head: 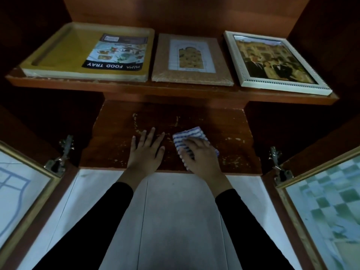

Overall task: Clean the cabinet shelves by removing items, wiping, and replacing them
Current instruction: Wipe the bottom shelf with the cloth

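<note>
A single head-worn wide-angle view looks forward and down, close over the lower shelf (229, 131), upper shelf (175, 93) beyond.

text: "MAMA FOOD TRAY", white capitals on black band, upside down to camera | on: printed paper label (116, 52) of yellow rectangular wrapped tray (62, 53) | place: upper wooden shelf (175, 92), left | other: caption in brown-framed picture (191, 59) too small to read
</note>
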Tool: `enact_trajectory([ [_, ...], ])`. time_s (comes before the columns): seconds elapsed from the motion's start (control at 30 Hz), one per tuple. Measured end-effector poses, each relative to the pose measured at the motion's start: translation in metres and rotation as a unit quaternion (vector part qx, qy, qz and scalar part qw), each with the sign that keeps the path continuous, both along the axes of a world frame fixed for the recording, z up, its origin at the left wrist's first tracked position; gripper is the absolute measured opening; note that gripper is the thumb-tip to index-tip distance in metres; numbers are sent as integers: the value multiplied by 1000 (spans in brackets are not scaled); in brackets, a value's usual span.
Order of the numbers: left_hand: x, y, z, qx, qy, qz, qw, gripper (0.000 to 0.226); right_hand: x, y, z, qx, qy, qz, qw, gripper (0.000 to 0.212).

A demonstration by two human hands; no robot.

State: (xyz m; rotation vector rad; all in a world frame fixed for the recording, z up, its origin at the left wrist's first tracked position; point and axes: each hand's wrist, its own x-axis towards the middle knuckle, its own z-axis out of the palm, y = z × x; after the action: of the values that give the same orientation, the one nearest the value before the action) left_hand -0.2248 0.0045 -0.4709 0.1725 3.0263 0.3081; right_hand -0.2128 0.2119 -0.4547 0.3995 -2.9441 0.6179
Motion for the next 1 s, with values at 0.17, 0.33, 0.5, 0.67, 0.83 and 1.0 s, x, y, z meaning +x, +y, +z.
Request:
enact_trajectory([
  [0.17, 0, -3, 0, 5, -3, -13, 1000, 55, -12, 38, -12, 56, -10, -28, 998, 58],
  [0.33, 3, -2, 1, -6, -9, -13, 1000, 57, -21, 98, -8, 109, -79, -237, 962, 59],
  [0.5, 15, -17, -1, -13, -2, -28, 1000, 77, -37, 22, -3, 148, -95, -169, 970, 58],
  [0.67, 24, -27, -1, -36, 13, -34, 999, 86, 3, -25, -11, 123, -50, -7, 991, 58],
  [0.83, 26, -27, 2, -30, 8, -50, 998, 99, 2, 87, -14, 155, -41, -165, 973, 56],
  [1.0, 25, -26, 0, -24, 5, -44, 999, 100, -21, 61, -6, 141, -104, -245, 954, 62],
])
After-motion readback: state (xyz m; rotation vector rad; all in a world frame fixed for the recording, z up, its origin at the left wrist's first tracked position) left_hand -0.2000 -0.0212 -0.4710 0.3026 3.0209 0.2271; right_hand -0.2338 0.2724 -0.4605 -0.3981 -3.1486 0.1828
